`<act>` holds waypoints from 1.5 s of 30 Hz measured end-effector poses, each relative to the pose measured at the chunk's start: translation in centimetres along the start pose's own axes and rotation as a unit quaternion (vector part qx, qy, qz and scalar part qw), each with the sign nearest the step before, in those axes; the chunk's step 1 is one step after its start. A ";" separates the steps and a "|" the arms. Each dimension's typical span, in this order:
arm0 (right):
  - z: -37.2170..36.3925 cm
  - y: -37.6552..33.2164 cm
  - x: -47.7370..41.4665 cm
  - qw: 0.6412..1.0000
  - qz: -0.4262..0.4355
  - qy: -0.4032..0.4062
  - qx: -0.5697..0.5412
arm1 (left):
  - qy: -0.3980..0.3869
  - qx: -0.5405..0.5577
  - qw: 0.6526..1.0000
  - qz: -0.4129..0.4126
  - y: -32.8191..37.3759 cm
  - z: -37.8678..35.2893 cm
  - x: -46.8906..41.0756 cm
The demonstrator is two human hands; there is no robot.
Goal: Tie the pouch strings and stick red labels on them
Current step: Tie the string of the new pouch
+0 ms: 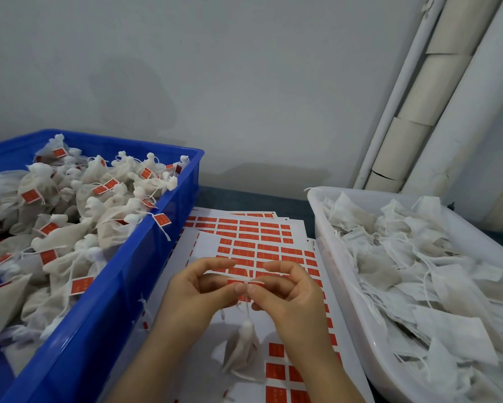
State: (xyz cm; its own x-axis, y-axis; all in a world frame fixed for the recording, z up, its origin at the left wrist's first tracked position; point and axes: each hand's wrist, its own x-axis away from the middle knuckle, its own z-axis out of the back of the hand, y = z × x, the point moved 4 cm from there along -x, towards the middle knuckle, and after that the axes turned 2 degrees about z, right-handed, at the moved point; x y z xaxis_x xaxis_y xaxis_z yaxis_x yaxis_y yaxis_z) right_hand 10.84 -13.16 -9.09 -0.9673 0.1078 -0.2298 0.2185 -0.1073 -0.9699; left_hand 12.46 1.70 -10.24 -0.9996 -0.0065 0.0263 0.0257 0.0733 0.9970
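A small white mesh pouch [242, 349] hangs by its string [247, 308] below my hands, over the label sheets. My left hand [196, 289] and my right hand [288, 289] meet fingertip to fingertip and pinch a red label [245, 282] around the string between them. Each hand holds one end of the label. The pouch neck is bunched into a knot just under the fingers.
A blue crate [145, 274] on the left holds several tied pouches with red labels. A white tray [357, 309] on the right holds several loose pouches with hanging strings. Sheets of red labels [253, 239] lie between them. A wall and pipes stand behind.
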 end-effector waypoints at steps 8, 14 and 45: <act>-0.3 -0.1 0.1 1.000 0.004 -0.026 -0.001 | -0.001 0.052 0.998 0.033 -0.6 0.0 -0.2; -0.1 -0.1 0.0 1.000 0.014 0.005 -0.023 | 0.080 -0.010 0.996 -0.030 -0.5 0.0 0.2; -0.1 -0.6 0.2 0.998 0.055 0.022 0.002 | 0.072 -0.073 0.986 -0.134 0.7 -1.0 1.5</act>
State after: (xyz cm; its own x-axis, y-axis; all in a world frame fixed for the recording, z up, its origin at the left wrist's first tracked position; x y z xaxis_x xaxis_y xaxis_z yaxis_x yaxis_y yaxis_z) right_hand 10.54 -12.99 -8.61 -0.9306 0.1392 -0.3385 0.3225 -0.1256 -0.9382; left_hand 11.04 0.72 -9.46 -0.9595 -0.1488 -0.2392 -0.2270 -0.0944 0.9693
